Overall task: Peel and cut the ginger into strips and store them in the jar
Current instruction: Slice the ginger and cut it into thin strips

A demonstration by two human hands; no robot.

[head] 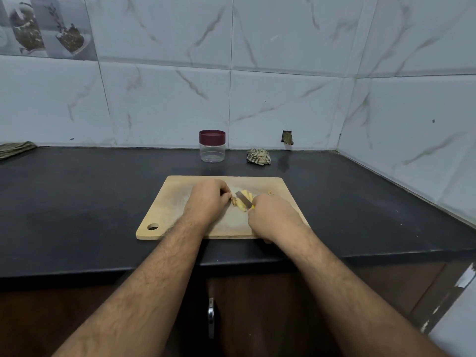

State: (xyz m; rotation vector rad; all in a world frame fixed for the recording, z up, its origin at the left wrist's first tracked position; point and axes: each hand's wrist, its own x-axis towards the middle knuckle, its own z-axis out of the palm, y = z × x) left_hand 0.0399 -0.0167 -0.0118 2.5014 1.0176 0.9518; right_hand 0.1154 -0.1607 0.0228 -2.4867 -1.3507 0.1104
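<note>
— Where's the ginger (240,200) now?

— In the middle of the wooden cutting board (180,202), which sits near the front edge of the counter (77,197). Pale yellow pieces lie fanned out just right of the uncut part.

— And the hands?

— The left hand (210,199) is curled with its fingertips pinning the ginger's left end, knuckles forward, probably so the blade has a guide and the fingertips stay clear. The right hand (270,215) is wrapped round the handle of a knife (244,198), the blade angled across the ginger.

— Is the blade through the piece?

— Too small to say; it looks mid-slice.

— The jar (212,146)?

— Well apart, at the back edge of the counter against the tiled wall, maroon lid on and seemingly empty. It stands out of the way until the strips are ready. A crumpled cloth (258,156) lies just to its right.
</note>
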